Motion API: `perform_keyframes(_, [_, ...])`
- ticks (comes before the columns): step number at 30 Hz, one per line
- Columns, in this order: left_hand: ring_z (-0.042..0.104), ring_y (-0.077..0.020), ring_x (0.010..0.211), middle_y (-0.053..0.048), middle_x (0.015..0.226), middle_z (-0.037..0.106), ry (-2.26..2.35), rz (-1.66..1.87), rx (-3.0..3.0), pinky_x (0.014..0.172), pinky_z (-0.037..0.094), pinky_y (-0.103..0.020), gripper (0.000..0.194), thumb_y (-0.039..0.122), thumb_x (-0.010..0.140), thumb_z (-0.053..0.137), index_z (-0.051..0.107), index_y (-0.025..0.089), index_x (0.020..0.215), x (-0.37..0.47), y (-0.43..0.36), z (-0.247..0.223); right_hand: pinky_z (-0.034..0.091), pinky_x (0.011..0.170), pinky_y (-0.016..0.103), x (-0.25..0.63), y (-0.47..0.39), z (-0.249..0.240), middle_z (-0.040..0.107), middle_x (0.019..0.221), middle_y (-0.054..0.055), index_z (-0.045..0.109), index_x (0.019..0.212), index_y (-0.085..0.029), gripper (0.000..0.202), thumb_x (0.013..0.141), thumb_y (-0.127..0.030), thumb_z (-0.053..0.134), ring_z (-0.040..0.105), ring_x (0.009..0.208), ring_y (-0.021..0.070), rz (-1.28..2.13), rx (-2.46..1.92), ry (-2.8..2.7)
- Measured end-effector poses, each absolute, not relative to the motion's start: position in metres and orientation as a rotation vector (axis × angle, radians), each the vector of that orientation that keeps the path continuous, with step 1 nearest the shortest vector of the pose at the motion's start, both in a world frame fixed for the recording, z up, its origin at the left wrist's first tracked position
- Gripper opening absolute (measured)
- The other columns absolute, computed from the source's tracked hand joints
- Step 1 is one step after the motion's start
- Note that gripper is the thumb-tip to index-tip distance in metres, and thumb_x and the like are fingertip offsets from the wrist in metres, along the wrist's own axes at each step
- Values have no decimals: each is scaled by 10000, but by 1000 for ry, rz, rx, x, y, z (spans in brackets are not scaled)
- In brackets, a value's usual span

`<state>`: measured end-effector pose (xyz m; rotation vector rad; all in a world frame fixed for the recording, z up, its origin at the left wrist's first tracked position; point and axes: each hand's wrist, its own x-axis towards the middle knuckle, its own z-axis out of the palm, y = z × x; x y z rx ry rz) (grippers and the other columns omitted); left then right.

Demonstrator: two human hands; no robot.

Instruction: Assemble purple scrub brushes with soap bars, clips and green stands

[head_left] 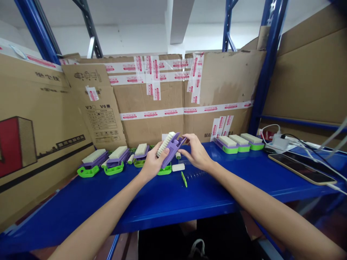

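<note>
My left hand [154, 161] is wrapped round a purple brush piece [171, 150] with pale bristles, held tilted above the blue shelf. The fingertips of my right hand [195, 151] touch a purple part at its upper right end. Below the brush piece lies a green frame [165, 170]. Beside it rest a pale oblong block [178, 167], a small pale roller [178, 155], and an upright green piece [184, 179] next to a thin coiled spring [199, 175].
Purple-and-green brushes stand at the left [116, 159] and right back [228, 143] of the blue shelf [151, 206]. A phone [300, 168], white plugs and cables lie at the right. Cardboard walls [151, 130] enclose the back and sides.
</note>
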<state>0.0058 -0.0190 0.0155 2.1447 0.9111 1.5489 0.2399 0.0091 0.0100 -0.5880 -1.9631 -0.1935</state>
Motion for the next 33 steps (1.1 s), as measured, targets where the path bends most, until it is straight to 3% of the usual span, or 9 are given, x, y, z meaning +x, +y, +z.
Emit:
perform_keyframes(9, [739,-310,1178,-110,1315,784,945,1517,2219,1045,581,-428,606,661,1055,528,696,168,1365,3,-20,16,554,892,535,242,14,9,632,1166,132,501,1264,-258,367,1055,-528,636,614,1039,341,-230,-608,-1947])
perform_keyframes(13, [756,-304,1127,-98,1279,798,1032,1494,2334,995,601,-423,579,634,1055,546,675,184,1397,-1,-21,16,544,851,506,244,13,11,651,1102,130,518,1192,-248,278,1082,-490,597,600,991,331,-292,-624,-1987])
perform_keyframes(18, [732,-325,1188,-129,1306,767,1117,1550,2462,1085,562,-508,560,614,1037,589,677,175,1373,-3,-18,15,524,821,476,247,12,13,676,1063,127,569,1161,-235,197,1111,-424,547,581,952,319,-358,-692,-2074])
perform_keyframes(25, [682,-295,1221,-114,1305,672,1086,1567,2588,1102,553,-493,426,529,1073,569,670,194,1316,-1,-21,20,496,817,423,247,10,13,690,1066,135,587,1163,-199,151,1102,-337,577,577,945,300,-448,-713,-2054])
perform_keyframes(33, [666,-302,1264,-113,1375,672,1075,1582,2604,1101,547,-496,504,491,1046,626,525,238,1471,-2,-20,16,477,813,403,247,10,12,690,1039,124,592,1130,-206,155,1108,-358,575,559,911,286,-518,-713,-2009])
